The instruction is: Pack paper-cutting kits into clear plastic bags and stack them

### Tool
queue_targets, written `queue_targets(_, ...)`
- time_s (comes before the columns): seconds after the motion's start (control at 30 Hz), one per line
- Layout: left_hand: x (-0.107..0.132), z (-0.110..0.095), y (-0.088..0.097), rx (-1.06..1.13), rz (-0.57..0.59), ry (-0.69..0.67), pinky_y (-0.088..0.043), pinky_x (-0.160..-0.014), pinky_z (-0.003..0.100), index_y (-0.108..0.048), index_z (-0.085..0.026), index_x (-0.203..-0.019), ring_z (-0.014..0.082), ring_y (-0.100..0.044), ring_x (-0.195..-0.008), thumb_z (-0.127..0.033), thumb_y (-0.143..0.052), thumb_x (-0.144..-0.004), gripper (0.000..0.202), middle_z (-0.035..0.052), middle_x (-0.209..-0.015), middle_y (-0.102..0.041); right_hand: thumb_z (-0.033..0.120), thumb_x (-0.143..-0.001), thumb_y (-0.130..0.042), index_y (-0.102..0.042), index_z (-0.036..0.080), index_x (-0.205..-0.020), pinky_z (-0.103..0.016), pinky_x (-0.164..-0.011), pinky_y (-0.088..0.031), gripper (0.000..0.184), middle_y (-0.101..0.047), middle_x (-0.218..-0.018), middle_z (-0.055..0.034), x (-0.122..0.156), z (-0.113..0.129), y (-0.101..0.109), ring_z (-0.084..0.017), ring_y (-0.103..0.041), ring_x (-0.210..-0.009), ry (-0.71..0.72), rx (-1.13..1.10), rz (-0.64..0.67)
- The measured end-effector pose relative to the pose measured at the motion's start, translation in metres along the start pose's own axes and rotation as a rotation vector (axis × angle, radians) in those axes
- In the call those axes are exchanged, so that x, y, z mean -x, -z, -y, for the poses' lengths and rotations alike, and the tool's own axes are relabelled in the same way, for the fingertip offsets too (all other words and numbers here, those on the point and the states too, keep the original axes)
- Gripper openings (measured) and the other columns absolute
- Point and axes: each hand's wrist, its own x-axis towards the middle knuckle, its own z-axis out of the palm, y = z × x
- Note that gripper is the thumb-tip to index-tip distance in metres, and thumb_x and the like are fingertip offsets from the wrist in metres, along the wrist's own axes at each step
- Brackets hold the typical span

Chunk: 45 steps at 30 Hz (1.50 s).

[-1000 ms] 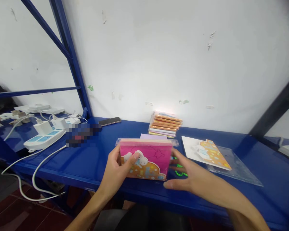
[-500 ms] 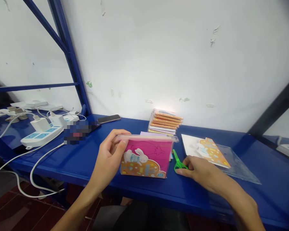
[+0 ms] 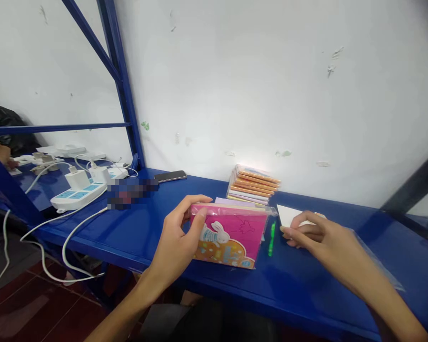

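Observation:
My left hand (image 3: 176, 232) grips the left edge of a pink-and-orange stationery pack (image 3: 231, 235), which has a white rabbit print and a clear plastic wrap. The pack stands tilted on the blue shelf (image 3: 214, 194). My right hand (image 3: 308, 232) lies closed over a white card (image 3: 288, 215), hiding most of its orange print. Beside the pack's right edge, a narrow strip of green scissors (image 3: 271, 240) shows between the pack and my right hand. Behind the pack stands a stack of thin orange-edged packs (image 3: 254, 190).
A clear plastic sleeve (image 3: 374, 247) lies under my right forearm. To the left are a smartphone (image 3: 170, 176), a pixelated object (image 3: 130, 194), and a white power strip (image 3: 77, 196) with chargers and cables. A blue metal upright (image 3: 123, 90) rises against the white wall.
My right hand has moved from the green scissors onto the white card. The scissors appear narrower, and my left hand has shifted to the pack's upper left edge.

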Motion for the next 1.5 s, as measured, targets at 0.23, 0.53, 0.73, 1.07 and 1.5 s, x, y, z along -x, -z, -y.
queue_targets(0.23, 0.002, -0.002, -0.001, -0.028, -0.031, 0.006, -0.054, -0.076, 0.024, -0.070, -0.023, -0.106, 0.0168, -0.068, -0.088, -0.036, -0.059, -0.098, 0.018, 0.0008, -0.101, -0.071, 0.048, -0.078, -0.077, -0.060, 0.029, -0.127, -0.033, -0.068, -0.053, 0.055, -0.076, -0.095, -0.0020, 0.003, -0.006, -0.016, -0.022, -0.071, -0.071, -0.022, 0.213, 0.297)
queue_targets(0.53, 0.000, 0.002, 0.001, -0.039, -0.006, 0.001, -0.054, -0.070, 0.022, -0.069, -0.025, -0.108, 0.0152, -0.067, -0.085, -0.038, -0.061, -0.098, 0.019, -0.0001, -0.102, -0.071, 0.045, -0.084, -0.074, -0.069, 0.022, -0.105, -0.035, -0.071, -0.048, 0.030, -0.071, -0.088, -0.0044, -0.003, -0.011, -0.028, -0.025, -0.066, -0.079, 0.092, 0.412, 0.350)
queue_targets(0.73, 0.001, 0.001, 0.000, -0.029, -0.003, -0.002, -0.055, -0.074, 0.023, -0.068, -0.024, -0.107, 0.0157, -0.068, -0.087, -0.036, -0.061, -0.098, 0.016, -0.0001, -0.101, -0.071, 0.057, -0.085, -0.069, -0.073, 0.021, -0.099, -0.042, -0.078, -0.054, 0.038, -0.074, -0.095, -0.0083, -0.004, -0.004, -0.024, -0.028, -0.071, -0.080, 0.124, 0.360, 0.093)
queue_targets(1.07, -0.003, 0.004, 0.012, -0.031, 0.114, -0.003, -0.057, -0.081, 0.023, -0.068, -0.030, -0.114, 0.0163, -0.070, -0.097, -0.033, -0.065, -0.097, 0.018, -0.0022, -0.111, -0.072, 0.049, -0.093, -0.067, -0.060, 0.033, -0.134, -0.035, -0.065, -0.062, 0.045, -0.078, -0.099, -0.0058, 0.027, 0.061, -0.016, -0.024, -0.075, -0.081, 0.237, -0.812, -0.134)
queue_targets(1.5, -0.002, 0.001, 0.018, -0.118, 0.169, -0.082, -0.057, -0.089, 0.028, -0.067, -0.031, -0.120, 0.0195, -0.071, -0.105, -0.036, -0.068, -0.095, 0.025, -0.0001, -0.120, -0.072, 0.042, -0.092, -0.074, -0.058, 0.029, -0.113, -0.035, -0.073, -0.066, 0.030, -0.081, -0.103, -0.0067, 0.034, 0.073, -0.063, -0.023, -0.079, -0.082, 0.334, -0.942, -0.101)
